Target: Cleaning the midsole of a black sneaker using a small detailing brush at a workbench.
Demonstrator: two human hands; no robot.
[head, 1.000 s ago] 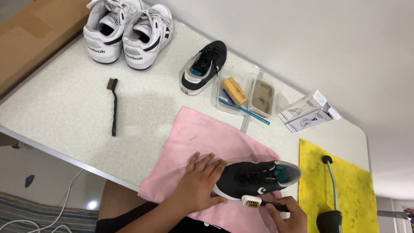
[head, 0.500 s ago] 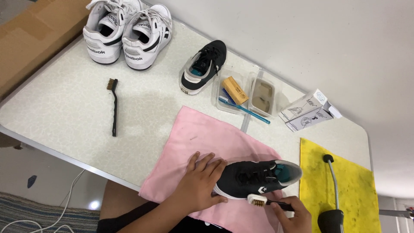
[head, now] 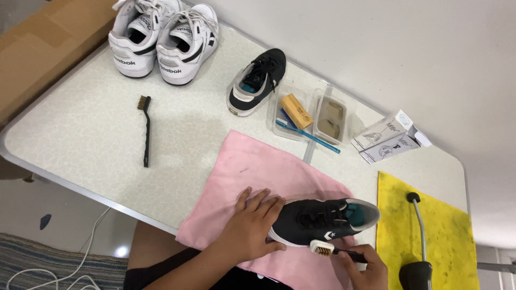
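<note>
Black sneaker [head: 322, 221] lies on the pink cloth [head: 252, 172], long axis left to right, heel to the right. Left hand [head: 252, 228] presses flat on its toe (nothing gripped). Right hand [head: 366, 267], closed around a small brush [head: 328, 249], holds the bristles at the sole's near edge.

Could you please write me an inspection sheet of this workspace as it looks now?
Surface: pale speckled table with a pink cloth and a yellow cloth.
Job's things: black shoe on the pink cloth; small brush at its sole.
Clutter: white pair, second black shoe, black brush, clear tray with blue toothbrush, boxes, grey tool.
Hands: left hand steadies the shoe's toe; right hand has its grip on the brush.
Cables: white cord on the floor.
Surroundings: cardboard, white wall.
</note>
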